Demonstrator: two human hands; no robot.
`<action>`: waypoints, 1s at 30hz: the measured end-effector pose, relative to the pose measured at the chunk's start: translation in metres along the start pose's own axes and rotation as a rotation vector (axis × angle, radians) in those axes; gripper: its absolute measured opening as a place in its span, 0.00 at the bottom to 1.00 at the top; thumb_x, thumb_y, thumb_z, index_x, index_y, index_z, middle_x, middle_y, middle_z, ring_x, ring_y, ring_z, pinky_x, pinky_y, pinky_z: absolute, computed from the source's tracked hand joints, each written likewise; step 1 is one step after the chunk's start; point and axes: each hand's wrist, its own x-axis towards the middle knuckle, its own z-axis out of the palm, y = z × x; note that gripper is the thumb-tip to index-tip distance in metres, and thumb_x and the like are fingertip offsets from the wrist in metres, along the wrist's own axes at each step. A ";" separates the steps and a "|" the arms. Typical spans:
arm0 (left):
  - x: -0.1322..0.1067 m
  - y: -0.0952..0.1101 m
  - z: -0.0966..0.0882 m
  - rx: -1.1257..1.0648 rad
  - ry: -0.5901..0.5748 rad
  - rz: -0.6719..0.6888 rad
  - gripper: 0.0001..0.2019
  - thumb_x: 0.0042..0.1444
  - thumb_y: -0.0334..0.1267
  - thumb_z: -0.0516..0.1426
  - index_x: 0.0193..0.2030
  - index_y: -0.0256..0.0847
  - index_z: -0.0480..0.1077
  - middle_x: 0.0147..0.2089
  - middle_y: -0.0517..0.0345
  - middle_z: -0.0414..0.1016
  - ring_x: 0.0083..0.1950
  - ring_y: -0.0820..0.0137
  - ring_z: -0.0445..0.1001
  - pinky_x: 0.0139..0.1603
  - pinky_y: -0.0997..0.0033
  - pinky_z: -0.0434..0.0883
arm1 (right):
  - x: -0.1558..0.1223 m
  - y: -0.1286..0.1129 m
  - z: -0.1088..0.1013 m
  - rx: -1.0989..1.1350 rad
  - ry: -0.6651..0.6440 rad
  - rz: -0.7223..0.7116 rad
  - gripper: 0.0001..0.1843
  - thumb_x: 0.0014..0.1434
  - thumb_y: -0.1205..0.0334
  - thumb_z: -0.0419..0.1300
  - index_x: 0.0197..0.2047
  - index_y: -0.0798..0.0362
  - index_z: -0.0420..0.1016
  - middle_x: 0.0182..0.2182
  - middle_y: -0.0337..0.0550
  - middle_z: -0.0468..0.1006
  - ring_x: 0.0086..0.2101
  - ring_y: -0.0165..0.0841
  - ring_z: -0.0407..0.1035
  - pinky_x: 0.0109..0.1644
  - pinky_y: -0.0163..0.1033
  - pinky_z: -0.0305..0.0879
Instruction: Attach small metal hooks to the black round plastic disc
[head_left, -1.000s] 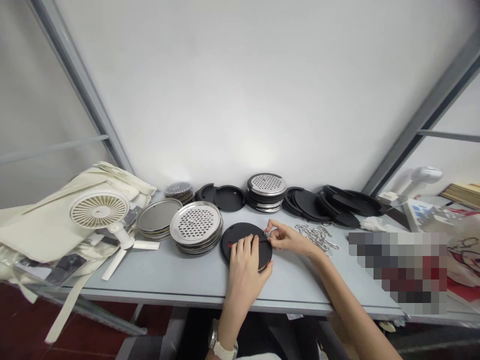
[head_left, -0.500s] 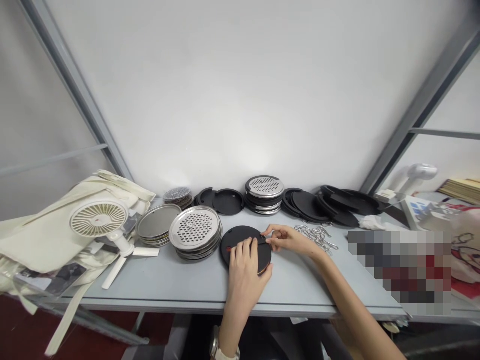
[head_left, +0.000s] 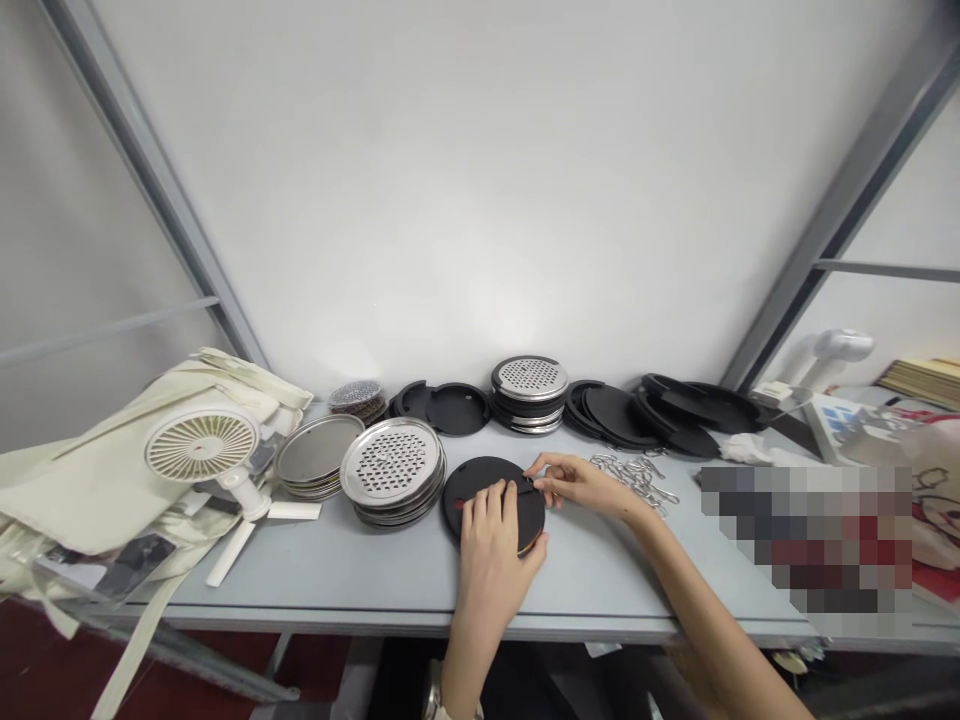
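Observation:
A round black plastic disc (head_left: 491,475) with a small red mark lies on the table in front of me. My left hand (head_left: 491,540) presses it from above, fingers across its top and thumb at its right edge. At the disc's upper right rim, my right hand (head_left: 562,482) pinches a small metal clip, mostly covered by the fingertips. Loose metal clips (head_left: 637,475) lie in a heap just beyond my right wrist. Left of the disc stands a stack of perforated metal grater plates (head_left: 391,462), close to its edge.
Plain metal discs (head_left: 319,450) are stacked at the left, beside a white fan (head_left: 202,446) and a cream bag (head_left: 112,470). Along the wall stand a grater stack (head_left: 531,378), black round trays (head_left: 457,408) and more black parts (head_left: 622,415). A blurred patch covers the right.
The view has shifted slightly. Both hands stay at the black disc in nearly the same pose, with the right fingertips still at its rim.

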 end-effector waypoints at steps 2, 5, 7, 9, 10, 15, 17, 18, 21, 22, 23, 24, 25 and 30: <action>0.000 0.000 0.000 0.005 -0.004 -0.002 0.26 0.55 0.40 0.60 0.60 0.37 0.63 0.57 0.47 0.67 0.56 0.56 0.65 0.57 0.52 0.64 | 0.001 0.002 0.000 -0.002 0.006 -0.011 0.23 0.57 0.42 0.61 0.44 0.54 0.69 0.24 0.38 0.74 0.26 0.31 0.69 0.32 0.36 0.64; 0.000 0.000 0.000 0.002 -0.013 -0.009 0.26 0.55 0.40 0.60 0.60 0.37 0.62 0.57 0.48 0.67 0.56 0.56 0.65 0.58 0.52 0.63 | 0.001 0.003 0.001 -0.016 0.028 -0.022 0.21 0.59 0.43 0.59 0.41 0.53 0.67 0.25 0.38 0.74 0.27 0.30 0.68 0.33 0.35 0.63; -0.001 0.000 0.000 -0.002 -0.018 -0.015 0.27 0.55 0.40 0.60 0.60 0.37 0.62 0.58 0.48 0.67 0.57 0.56 0.65 0.58 0.52 0.63 | 0.001 0.002 0.002 -0.037 0.044 -0.030 0.20 0.59 0.43 0.59 0.38 0.53 0.66 0.25 0.38 0.74 0.28 0.31 0.68 0.34 0.35 0.62; -0.001 0.000 0.000 -0.002 -0.020 -0.018 0.27 0.55 0.40 0.60 0.60 0.37 0.62 0.58 0.48 0.66 0.57 0.56 0.64 0.58 0.52 0.63 | 0.001 0.000 0.002 -0.064 0.066 -0.041 0.20 0.58 0.43 0.61 0.35 0.53 0.67 0.26 0.38 0.73 0.29 0.31 0.67 0.34 0.35 0.62; -0.001 0.000 0.000 0.000 -0.021 -0.019 0.27 0.55 0.40 0.60 0.60 0.37 0.62 0.58 0.48 0.66 0.57 0.56 0.64 0.58 0.52 0.63 | 0.001 0.000 0.002 -0.079 0.081 -0.048 0.20 0.57 0.43 0.61 0.33 0.53 0.67 0.26 0.38 0.72 0.28 0.30 0.66 0.34 0.35 0.61; -0.002 0.000 0.002 0.009 -0.018 -0.018 0.27 0.55 0.40 0.60 0.60 0.36 0.62 0.58 0.48 0.67 0.57 0.56 0.64 0.59 0.52 0.63 | 0.002 -0.003 0.003 -0.135 0.135 -0.062 0.20 0.55 0.44 0.63 0.30 0.54 0.68 0.23 0.34 0.68 0.25 0.28 0.60 0.30 0.33 0.56; -0.002 0.000 0.003 0.013 -0.013 -0.018 0.27 0.55 0.41 0.60 0.60 0.37 0.62 0.58 0.48 0.67 0.57 0.56 0.65 0.59 0.51 0.63 | 0.002 -0.003 0.003 -0.142 0.142 -0.054 0.21 0.55 0.43 0.63 0.29 0.54 0.69 0.22 0.35 0.68 0.25 0.28 0.61 0.30 0.34 0.56; -0.002 0.000 0.003 0.015 -0.011 -0.019 0.27 0.55 0.41 0.60 0.60 0.37 0.62 0.58 0.48 0.67 0.57 0.57 0.65 0.59 0.52 0.63 | 0.002 -0.003 0.003 -0.142 0.146 -0.049 0.21 0.55 0.43 0.62 0.29 0.55 0.70 0.22 0.36 0.69 0.25 0.28 0.62 0.31 0.34 0.57; -0.003 0.000 0.003 0.017 -0.014 -0.017 0.27 0.55 0.41 0.60 0.60 0.38 0.62 0.58 0.49 0.67 0.56 0.57 0.65 0.58 0.52 0.64 | 0.003 -0.004 0.004 -0.131 0.154 -0.036 0.20 0.57 0.44 0.61 0.33 0.56 0.71 0.23 0.38 0.72 0.26 0.30 0.65 0.32 0.35 0.60; -0.002 -0.001 0.002 0.016 -0.016 -0.016 0.27 0.55 0.41 0.60 0.60 0.37 0.62 0.58 0.48 0.67 0.56 0.57 0.65 0.58 0.52 0.64 | 0.003 -0.004 0.004 -0.127 0.152 -0.032 0.20 0.57 0.45 0.61 0.35 0.56 0.72 0.23 0.38 0.72 0.26 0.30 0.65 0.32 0.35 0.60; -0.002 -0.001 0.002 0.016 -0.018 -0.014 0.27 0.55 0.41 0.60 0.60 0.37 0.62 0.58 0.48 0.67 0.56 0.57 0.65 0.58 0.53 0.64 | 0.003 -0.004 0.005 -0.123 0.147 -0.028 0.20 0.57 0.45 0.61 0.37 0.56 0.72 0.22 0.38 0.72 0.26 0.30 0.66 0.32 0.35 0.60; -0.002 -0.001 0.002 0.016 -0.020 -0.012 0.27 0.55 0.41 0.60 0.60 0.37 0.62 0.58 0.48 0.67 0.56 0.57 0.65 0.58 0.53 0.64 | 0.004 -0.004 0.006 -0.122 0.142 -0.023 0.20 0.57 0.46 0.61 0.39 0.55 0.73 0.22 0.37 0.72 0.26 0.31 0.66 0.32 0.35 0.61; -0.001 -0.001 0.002 0.016 -0.022 -0.010 0.27 0.55 0.41 0.60 0.60 0.37 0.62 0.58 0.48 0.67 0.56 0.57 0.65 0.58 0.53 0.64 | 0.005 -0.005 0.006 -0.123 0.138 -0.018 0.20 0.57 0.46 0.61 0.41 0.55 0.73 0.22 0.37 0.72 0.25 0.31 0.66 0.32 0.35 0.61; -0.001 0.000 0.002 0.012 -0.033 -0.015 0.26 0.54 0.41 0.60 0.59 0.37 0.63 0.57 0.49 0.67 0.56 0.57 0.65 0.58 0.53 0.64 | 0.006 -0.006 0.009 -0.131 0.129 -0.002 0.21 0.58 0.46 0.60 0.43 0.56 0.75 0.22 0.37 0.71 0.26 0.31 0.66 0.31 0.36 0.60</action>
